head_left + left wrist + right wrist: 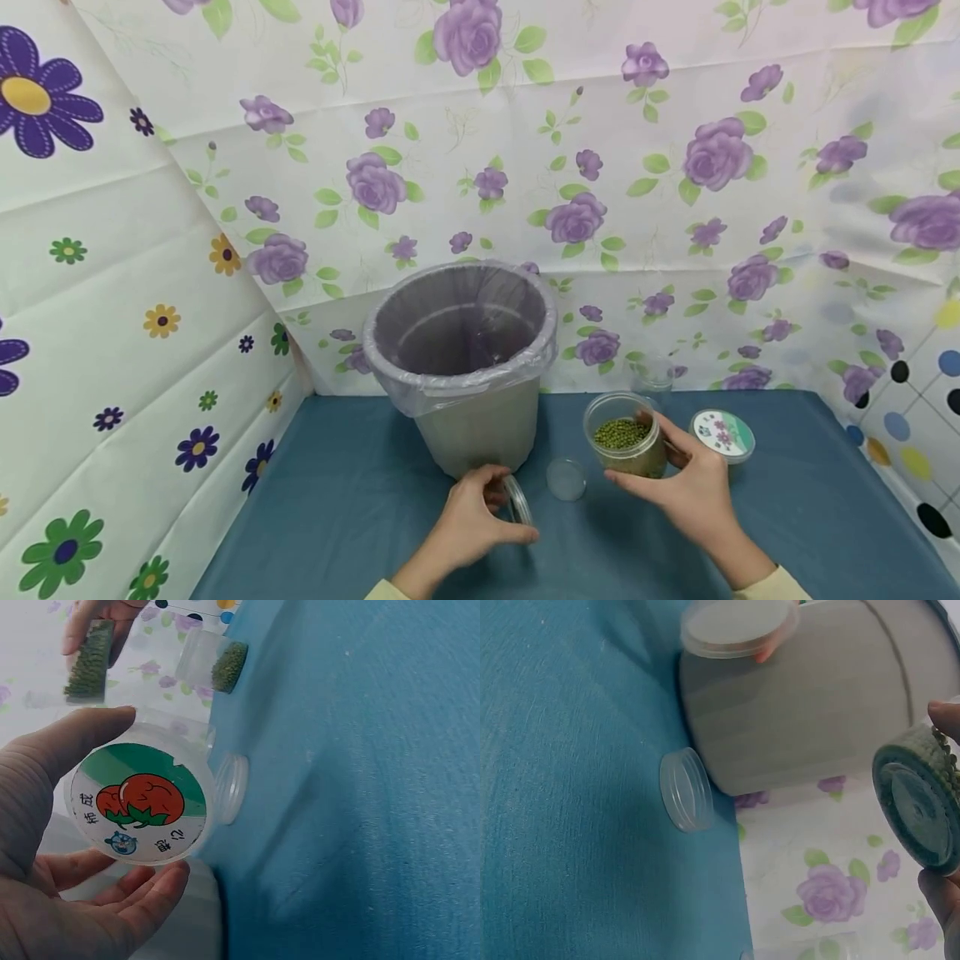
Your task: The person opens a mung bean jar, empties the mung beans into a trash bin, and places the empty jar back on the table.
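My left hand pinches a round clear lid between thumb and fingers, on edge above the table. Its label, green and white with red fruit, faces the left wrist camera. In my right hand is a clear jar, gripped around its side and tipped a little toward the head camera. Small green beans, like mung beans, partly fill it, and its top is uncovered. A second clear lid lies on the table between the hands.
A grey bucket with a thin plastic liner stands behind the left hand. Right of the right hand stands a jar with a flower-labelled lid. Another clear jar is at the back. Flowered sheets hang behind the blue-covered table.
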Demonstrator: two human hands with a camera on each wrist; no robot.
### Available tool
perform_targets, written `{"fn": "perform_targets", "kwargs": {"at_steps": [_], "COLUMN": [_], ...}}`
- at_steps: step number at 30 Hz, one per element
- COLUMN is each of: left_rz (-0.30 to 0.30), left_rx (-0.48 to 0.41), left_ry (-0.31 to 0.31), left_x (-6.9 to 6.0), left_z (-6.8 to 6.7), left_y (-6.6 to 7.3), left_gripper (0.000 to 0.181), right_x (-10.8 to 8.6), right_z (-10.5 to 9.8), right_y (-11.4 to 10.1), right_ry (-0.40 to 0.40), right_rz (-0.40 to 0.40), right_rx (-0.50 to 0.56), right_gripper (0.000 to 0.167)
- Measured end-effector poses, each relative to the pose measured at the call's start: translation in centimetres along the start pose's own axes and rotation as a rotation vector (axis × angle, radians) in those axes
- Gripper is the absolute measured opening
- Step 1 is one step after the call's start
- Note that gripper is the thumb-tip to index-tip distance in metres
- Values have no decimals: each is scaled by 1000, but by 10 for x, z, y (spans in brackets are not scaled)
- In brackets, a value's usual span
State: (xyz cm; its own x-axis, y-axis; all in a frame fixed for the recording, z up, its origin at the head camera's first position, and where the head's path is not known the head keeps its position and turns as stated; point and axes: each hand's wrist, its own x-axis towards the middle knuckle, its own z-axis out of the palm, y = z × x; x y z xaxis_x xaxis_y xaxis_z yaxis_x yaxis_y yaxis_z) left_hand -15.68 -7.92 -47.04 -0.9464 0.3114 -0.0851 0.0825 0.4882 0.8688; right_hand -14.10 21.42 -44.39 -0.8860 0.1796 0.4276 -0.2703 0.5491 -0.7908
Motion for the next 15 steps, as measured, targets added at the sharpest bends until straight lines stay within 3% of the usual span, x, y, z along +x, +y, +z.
{"fn": "perform_targets", "kwargs": {"at_steps": [7,15], "left_rz": [-73,-79], "left_rx": [-2,18], "left_ry": [20,34], "left_x": [8,14], "left_z": [9,16], "left_y": [-9,-16], "left_gripper": [85,86], "right_x": [0,-1], "right_z": [-3,-4], "right_y": [-3,-3], "right_ry": [-12,-11], "right_rz": [54,105], "right_rx": [58,81], "right_gripper": [85,83]}}
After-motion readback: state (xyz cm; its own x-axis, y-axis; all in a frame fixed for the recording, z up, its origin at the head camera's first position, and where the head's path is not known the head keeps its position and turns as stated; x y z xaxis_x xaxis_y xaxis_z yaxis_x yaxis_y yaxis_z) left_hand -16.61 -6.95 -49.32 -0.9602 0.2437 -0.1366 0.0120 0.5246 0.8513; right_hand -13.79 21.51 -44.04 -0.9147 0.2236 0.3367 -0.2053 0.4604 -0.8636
